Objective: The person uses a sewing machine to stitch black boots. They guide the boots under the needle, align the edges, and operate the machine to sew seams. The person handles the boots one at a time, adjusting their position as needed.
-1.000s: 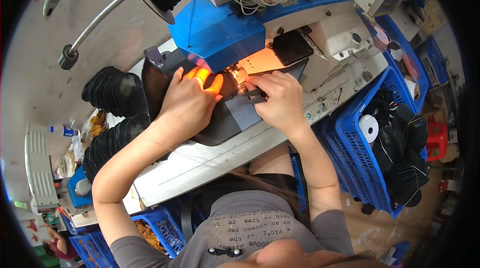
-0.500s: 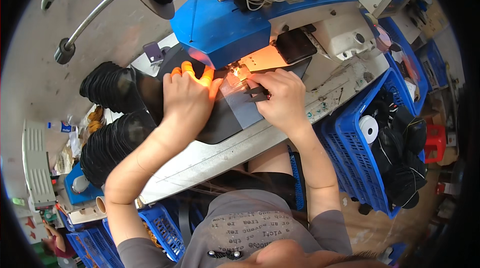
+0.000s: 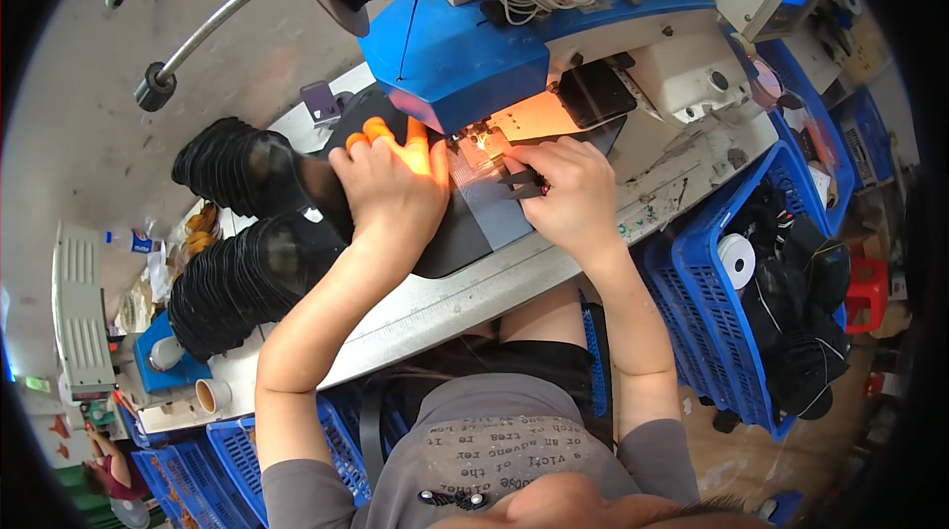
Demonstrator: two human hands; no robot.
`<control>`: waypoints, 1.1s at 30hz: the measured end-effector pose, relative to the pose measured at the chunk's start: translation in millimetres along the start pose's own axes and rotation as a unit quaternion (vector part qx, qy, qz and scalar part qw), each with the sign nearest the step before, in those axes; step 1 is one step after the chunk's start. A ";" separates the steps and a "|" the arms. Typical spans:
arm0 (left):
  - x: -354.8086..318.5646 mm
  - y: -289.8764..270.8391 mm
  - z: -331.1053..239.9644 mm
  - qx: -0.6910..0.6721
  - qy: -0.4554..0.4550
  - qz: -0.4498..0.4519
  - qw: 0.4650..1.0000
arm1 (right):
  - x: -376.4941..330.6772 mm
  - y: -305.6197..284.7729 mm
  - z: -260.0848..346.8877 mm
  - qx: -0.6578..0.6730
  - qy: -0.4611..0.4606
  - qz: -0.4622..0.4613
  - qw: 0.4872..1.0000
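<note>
A person in a grey shirt worked bare-handed at a blue-headed sewing machine, both hands close to its lit needle area. The left hand lay with its fingers parted on a dark flat piece, which sat under the machine head and reached toward the front edge of the counter. The right hand had its fingers curled around black snips, the blades pointing left above a grey-blue patch; its thumb and forefinger met just beside the needle area, though whether the tips pinched anything could not be told. Toward the counter's left end leaned two stacks of black pieces, one farther back and one nearer the front. A tan ring-shaped object stood at the near left corner. Beyond the right end, a blue crate held black items and a white roll.
</note>
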State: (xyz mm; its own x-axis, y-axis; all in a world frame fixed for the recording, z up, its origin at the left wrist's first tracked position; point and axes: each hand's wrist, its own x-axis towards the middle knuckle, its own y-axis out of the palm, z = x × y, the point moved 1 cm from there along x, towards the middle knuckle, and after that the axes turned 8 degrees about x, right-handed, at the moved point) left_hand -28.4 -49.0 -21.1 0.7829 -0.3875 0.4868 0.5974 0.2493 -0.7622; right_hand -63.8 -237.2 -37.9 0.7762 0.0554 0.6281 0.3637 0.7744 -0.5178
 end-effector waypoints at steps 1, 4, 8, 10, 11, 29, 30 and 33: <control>-4.0 -0.4 2.5 0.007 -0.002 0.000 1.000 | -0.6 -0.7 -0.1 0.002 0.003 0.005 1.000; -15.4 -13.9 6.0 0.014 0.001 0.031 0.999 | -2.0 1.4 -4.3 0.012 0.003 0.001 1.000; -23.7 -28.9 6.8 -0.023 0.000 0.106 0.994 | -1.5 -1.3 -4.2 0.014 0.005 0.017 1.000; -24.7 -33.5 8.4 -0.036 0.003 0.160 0.987 | -1.2 -3.1 -4.2 0.014 0.003 0.034 0.999; -28.2 -32.2 8.5 -0.048 -0.002 0.105 0.993 | -0.8 -3.7 -3.8 0.014 0.003 0.041 0.999; -44.5 -36.5 18.3 -0.116 0.040 0.101 0.987 | 34.0 10.3 11.5 -0.001 -0.056 0.241 0.969; -44.1 -36.8 19.0 -0.133 0.046 0.085 0.986 | 34.7 10.7 11.2 -0.011 -0.053 0.255 0.966; -42.8 -35.3 19.5 -0.183 0.067 0.063 0.979 | 36.1 9.4 8.3 -0.018 -0.058 0.269 0.961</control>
State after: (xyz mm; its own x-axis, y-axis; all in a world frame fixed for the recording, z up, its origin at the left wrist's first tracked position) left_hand -79.6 -23.9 -6.7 0.8012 -0.4938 0.3380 0.3770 -0.0221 -0.9259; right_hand -36.6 -222.7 -15.2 0.7952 0.5127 0.3239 -0.0545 0.5923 -0.8039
